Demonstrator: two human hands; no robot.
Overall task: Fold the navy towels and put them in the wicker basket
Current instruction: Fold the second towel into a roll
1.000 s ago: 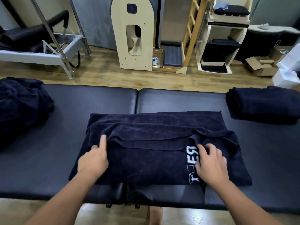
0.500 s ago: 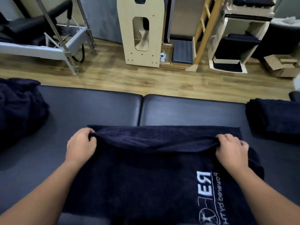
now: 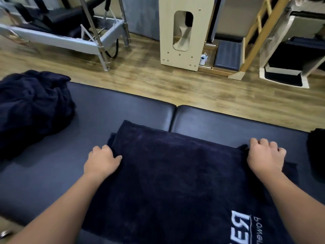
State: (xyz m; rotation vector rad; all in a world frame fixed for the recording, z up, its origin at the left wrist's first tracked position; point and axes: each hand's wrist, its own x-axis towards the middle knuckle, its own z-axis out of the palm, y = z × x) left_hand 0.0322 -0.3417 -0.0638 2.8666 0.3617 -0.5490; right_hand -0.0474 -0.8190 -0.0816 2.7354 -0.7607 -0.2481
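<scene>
Head view: navy towel (image 3: 175, 173) lying flat on padded black table (image 3: 219, 124), white lettering at near right corner. Left hand (image 3: 101, 162) and right hand (image 3: 264, 158) curled around opposite side edges, gripping thick terry pile. Possible fault: uneven pull skewing the fold. Unfolded towel heap (image 3: 31, 110) at left; wicker basket not visible.

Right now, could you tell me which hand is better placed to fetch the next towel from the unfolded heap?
Left. The left hand sits at the towel edge nearest the crumpled heap; the right hand is on the far side.
</scene>
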